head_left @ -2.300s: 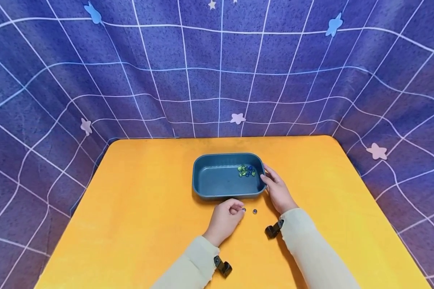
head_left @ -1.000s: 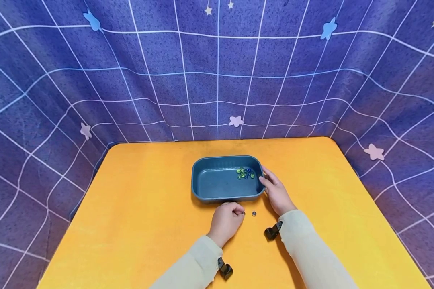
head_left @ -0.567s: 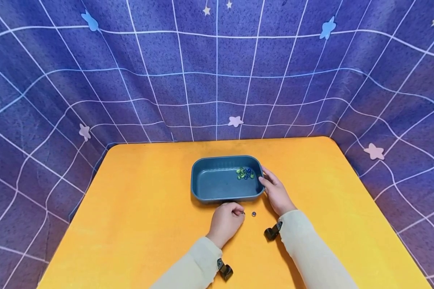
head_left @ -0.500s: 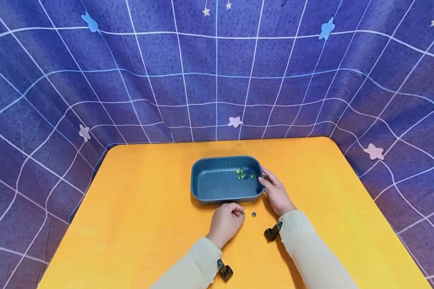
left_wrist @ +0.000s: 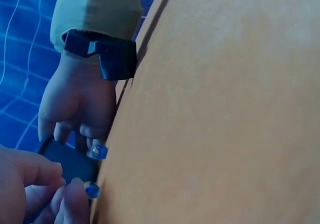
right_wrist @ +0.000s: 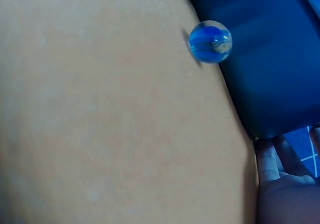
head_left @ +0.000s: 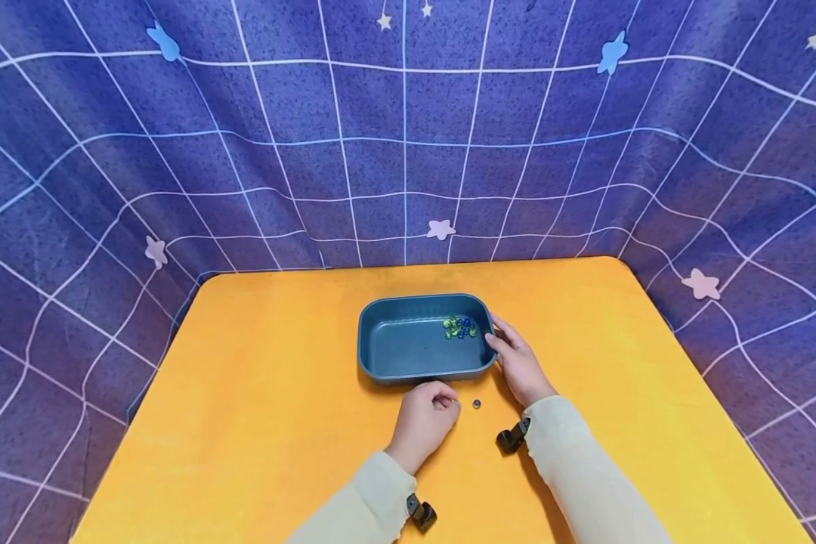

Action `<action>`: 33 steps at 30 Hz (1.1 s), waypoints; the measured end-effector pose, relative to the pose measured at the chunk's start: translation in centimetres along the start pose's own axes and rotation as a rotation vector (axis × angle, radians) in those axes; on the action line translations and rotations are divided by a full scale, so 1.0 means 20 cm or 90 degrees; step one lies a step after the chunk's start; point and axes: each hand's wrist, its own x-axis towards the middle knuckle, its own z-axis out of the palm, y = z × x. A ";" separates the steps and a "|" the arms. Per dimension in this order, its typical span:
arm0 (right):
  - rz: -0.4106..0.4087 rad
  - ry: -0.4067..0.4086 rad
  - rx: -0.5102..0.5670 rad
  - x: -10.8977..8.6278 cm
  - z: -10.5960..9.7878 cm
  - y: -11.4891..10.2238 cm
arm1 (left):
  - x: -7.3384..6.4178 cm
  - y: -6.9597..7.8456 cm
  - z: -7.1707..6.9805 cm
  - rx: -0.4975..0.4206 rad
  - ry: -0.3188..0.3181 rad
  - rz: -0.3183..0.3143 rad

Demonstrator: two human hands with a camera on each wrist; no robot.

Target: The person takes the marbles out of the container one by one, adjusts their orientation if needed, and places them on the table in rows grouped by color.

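My left hand (head_left: 425,421) is low over the yellow table, just in front of a dark blue-green plastic box (head_left: 415,375). Its fingers curl towards the thumb, and nothing shows between them. Right beside those fingertips, in the left wrist view, lies a clear glass marble (left_wrist: 92,190) with blue inside. A second blue marble (head_left: 477,404) rests on the table between my two hands. My right hand (head_left: 522,366) grips the box's right end, thumb over the rim and fingers outside. Several green and blue marbles (head_left: 459,327) sit together inside the box, towards its right.
The yellow table (head_left: 279,363) runs back to a purple-blue curtain (head_left: 408,151) with white grid lines and stars, hanging at the back and both sides. Black cameras are strapped to both wrists, over pale sleeves (head_left: 571,468).
My left hand has shifted slightly right and nearer to me, its fingers more curled, so the marble at its fingertips is mostly hidden in the head view. The right hand keeps its grip on the box.
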 end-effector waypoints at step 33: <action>-0.023 -0.007 0.009 0.00 0.00 0.00 | 0.43 0.24 -0.08 0.166 -0.030 0.122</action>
